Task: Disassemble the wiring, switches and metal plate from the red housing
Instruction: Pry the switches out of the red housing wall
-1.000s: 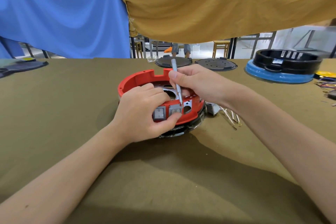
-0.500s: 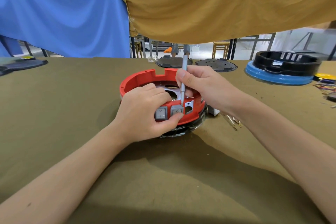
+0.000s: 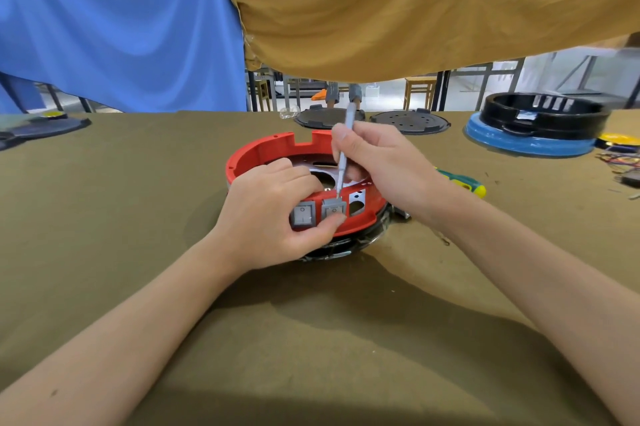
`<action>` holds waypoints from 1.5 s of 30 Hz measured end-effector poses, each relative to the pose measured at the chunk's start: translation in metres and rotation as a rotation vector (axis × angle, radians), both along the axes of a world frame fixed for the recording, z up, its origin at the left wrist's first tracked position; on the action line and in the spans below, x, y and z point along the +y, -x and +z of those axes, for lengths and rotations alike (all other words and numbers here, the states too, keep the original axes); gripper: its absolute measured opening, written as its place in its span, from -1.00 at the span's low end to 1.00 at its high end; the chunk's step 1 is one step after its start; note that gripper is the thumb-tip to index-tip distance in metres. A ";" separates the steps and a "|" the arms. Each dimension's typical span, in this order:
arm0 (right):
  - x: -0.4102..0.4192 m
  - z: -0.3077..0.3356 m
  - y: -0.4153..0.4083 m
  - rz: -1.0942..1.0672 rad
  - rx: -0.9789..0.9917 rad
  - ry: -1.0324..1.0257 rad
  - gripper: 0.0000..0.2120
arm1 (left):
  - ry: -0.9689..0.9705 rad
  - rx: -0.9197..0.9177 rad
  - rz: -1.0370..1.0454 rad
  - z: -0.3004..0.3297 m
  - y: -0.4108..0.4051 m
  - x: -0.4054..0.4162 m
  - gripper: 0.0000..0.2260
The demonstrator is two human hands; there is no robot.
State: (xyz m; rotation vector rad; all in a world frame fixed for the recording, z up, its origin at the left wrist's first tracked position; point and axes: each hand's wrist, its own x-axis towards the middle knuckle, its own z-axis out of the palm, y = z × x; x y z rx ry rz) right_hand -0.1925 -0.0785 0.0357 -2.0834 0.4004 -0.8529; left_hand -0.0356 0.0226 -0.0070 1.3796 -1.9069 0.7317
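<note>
The round red housing [image 3: 263, 152] sits on the olive table, with a metal plate [image 3: 323, 178] showing inside it. Two grey rocker switches sit side by side in its near wall: the left switch [image 3: 303, 214] and the right switch [image 3: 334, 209]. My left hand [image 3: 266, 211] grips the near wall, fingers curled over the rim and thumb pressing under the right switch. My right hand [image 3: 381, 162] holds a thin silver tool [image 3: 343, 155] like a pen, its tip at the top edge of the right switch. No wiring is visible inside the housing.
A green and yellow screwdriver [image 3: 464, 182] lies right of the housing. Two black round lids [image 3: 410, 121] rest at the table's far edge. A black housing on a blue ring [image 3: 533, 138] stands far right, with loose wires [image 3: 620, 162] beside it. A dark part [image 3: 41, 128] lies far left.
My right hand has tilted the silver tool more upright and shifted its tip from right of the right switch to its top edge. My left hand keeps its grip on the housing wall.
</note>
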 end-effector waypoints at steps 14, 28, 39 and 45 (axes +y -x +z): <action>0.018 -0.007 -0.002 0.077 0.072 0.294 -0.76 | 0.036 0.042 0.010 -0.001 -0.001 0.001 -0.69; 0.014 -0.005 -0.003 0.082 0.011 0.246 -0.76 | 0.043 0.031 0.060 -0.001 -0.002 0.002 -0.62; 0.019 0.010 -0.018 0.065 0.236 0.379 -0.65 | -0.009 0.080 0.005 0.000 -0.001 0.002 -0.64; 0.017 0.005 -0.018 0.057 0.180 0.345 -0.66 | 0.000 0.066 0.015 -0.002 0.000 0.001 -0.66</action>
